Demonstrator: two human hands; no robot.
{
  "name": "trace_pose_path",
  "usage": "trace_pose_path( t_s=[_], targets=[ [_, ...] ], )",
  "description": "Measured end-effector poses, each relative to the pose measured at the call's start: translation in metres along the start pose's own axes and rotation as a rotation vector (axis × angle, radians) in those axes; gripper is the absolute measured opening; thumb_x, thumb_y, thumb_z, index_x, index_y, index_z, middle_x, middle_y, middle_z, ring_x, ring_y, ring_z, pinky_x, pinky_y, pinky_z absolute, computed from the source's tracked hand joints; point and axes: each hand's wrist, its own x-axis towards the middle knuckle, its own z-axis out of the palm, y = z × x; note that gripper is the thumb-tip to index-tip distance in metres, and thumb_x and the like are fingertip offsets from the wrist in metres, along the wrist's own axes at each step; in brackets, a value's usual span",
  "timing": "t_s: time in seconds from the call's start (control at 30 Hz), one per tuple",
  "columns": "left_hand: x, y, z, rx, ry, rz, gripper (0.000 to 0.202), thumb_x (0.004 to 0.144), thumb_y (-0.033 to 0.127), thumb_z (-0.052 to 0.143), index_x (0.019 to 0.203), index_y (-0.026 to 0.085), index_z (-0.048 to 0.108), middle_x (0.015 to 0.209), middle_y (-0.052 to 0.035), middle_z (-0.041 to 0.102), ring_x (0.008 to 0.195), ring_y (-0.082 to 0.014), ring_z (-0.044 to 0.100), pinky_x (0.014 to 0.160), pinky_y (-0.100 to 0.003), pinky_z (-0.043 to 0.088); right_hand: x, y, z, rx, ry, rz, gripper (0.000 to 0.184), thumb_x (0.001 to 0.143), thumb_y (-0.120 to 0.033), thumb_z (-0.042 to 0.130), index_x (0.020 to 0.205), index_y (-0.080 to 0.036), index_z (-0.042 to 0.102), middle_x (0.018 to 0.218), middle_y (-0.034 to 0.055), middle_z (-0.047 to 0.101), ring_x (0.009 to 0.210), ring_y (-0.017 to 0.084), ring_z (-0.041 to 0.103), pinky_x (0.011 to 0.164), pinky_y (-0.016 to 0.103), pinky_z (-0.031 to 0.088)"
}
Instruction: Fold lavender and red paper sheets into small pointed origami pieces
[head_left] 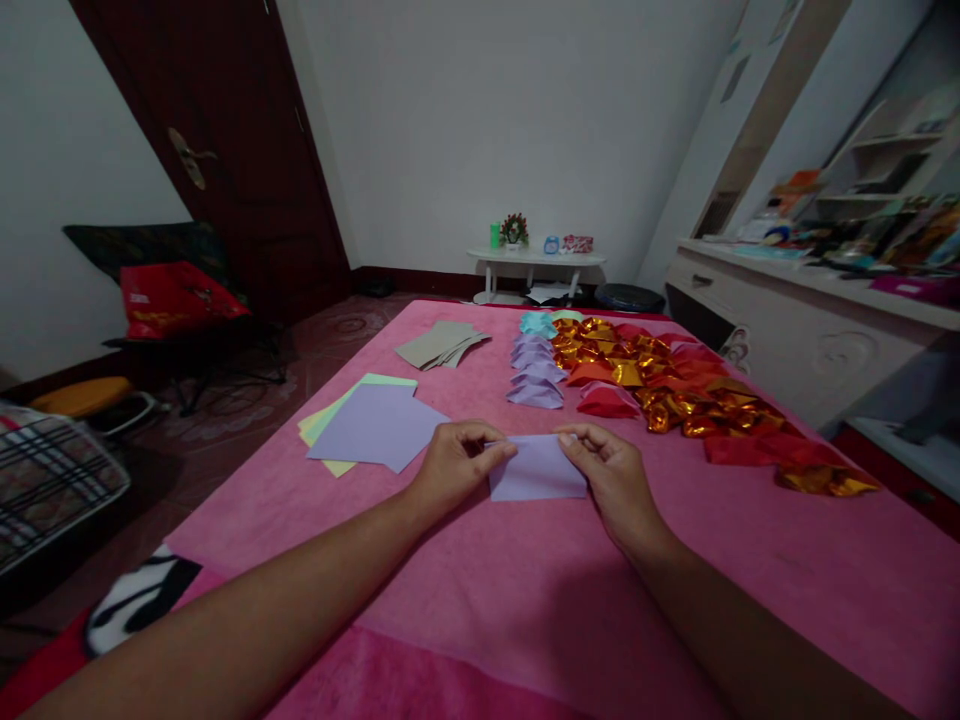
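A folded piece of lilac paper [537, 470] is held just above the pink cloth, its long edges running left to right. My left hand [463, 462] pinches its upper left corner between thumb and fingers. At the upper right corner, my right hand [609, 474] grips it the same way. Left of my left hand lies a fanned stack of lilac, green and yellow paper sheets [375, 425]. Beyond the held paper stands a row of folded lilac paper pieces [535, 385].
Shiny gold folded pieces [622, 372] and red folded pieces [607, 400] fill the right side of the pink cloth [465, 590]. Greyish paper sheets [441, 345] lie at the far left. A white dresser [810, 320] borders the right; a chair with a red bag [176, 300] stands left.
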Motion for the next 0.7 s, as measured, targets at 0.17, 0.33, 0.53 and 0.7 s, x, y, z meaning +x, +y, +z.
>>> trace_pose_path(
  t_s=[0.17, 0.33, 0.53, 0.7],
  targets=[
    [-0.0002, -0.0007, -0.0002, -0.001, 0.001, 0.008, 0.021, 0.073, 0.031, 0.068, 0.066, 0.012, 0.068, 0.065, -0.0038, 0.064, 0.059, -0.0112, 0.054, 0.055, -0.021, 0.042, 0.0006, 0.0013, -0.0007, 0.025, -0.014, 0.033, 0.028, 0.067, -0.043, 0.073, 0.08, -0.018, 0.066, 0.068, 0.0012, 0.062, 0.058, 0.015, 0.052, 0.051, 0.024, 0.038],
    [0.0003, -0.0025, -0.0009, -0.015, -0.006, 0.008, 0.022, 0.072, 0.033, 0.069, 0.065, 0.012, 0.067, 0.064, -0.0026, 0.062, 0.057, -0.0106, 0.053, 0.054, -0.02, 0.041, 0.0016, 0.0029, -0.0016, 0.001, -0.011, 0.023, 0.029, 0.068, -0.044, 0.073, 0.08, -0.019, 0.067, 0.068, 0.0012, 0.061, 0.057, 0.015, 0.051, 0.05, 0.025, 0.038],
    [-0.0001, -0.0025, -0.0002, -0.028, -0.003, 0.003, 0.02, 0.073, 0.03, 0.068, 0.065, 0.011, 0.067, 0.064, -0.0028, 0.061, 0.057, -0.0104, 0.052, 0.053, -0.02, 0.04, 0.0019, 0.0042, -0.0028, 0.008, -0.019, 0.022, 0.028, 0.068, -0.042, 0.073, 0.082, -0.018, 0.067, 0.069, 0.0013, 0.061, 0.057, 0.014, 0.051, 0.05, 0.024, 0.039],
    [0.0002, -0.0007, 0.0008, -0.022, 0.003, 0.001, 0.02, 0.072, 0.03, 0.069, 0.063, 0.012, 0.066, 0.063, -0.0029, 0.061, 0.056, -0.0102, 0.052, 0.053, -0.02, 0.039, 0.0022, 0.0033, -0.0025, -0.018, -0.003, 0.013, 0.029, 0.068, -0.043, 0.073, 0.08, -0.017, 0.067, 0.069, 0.0025, 0.062, 0.058, 0.015, 0.052, 0.05, 0.024, 0.039]
  ],
)
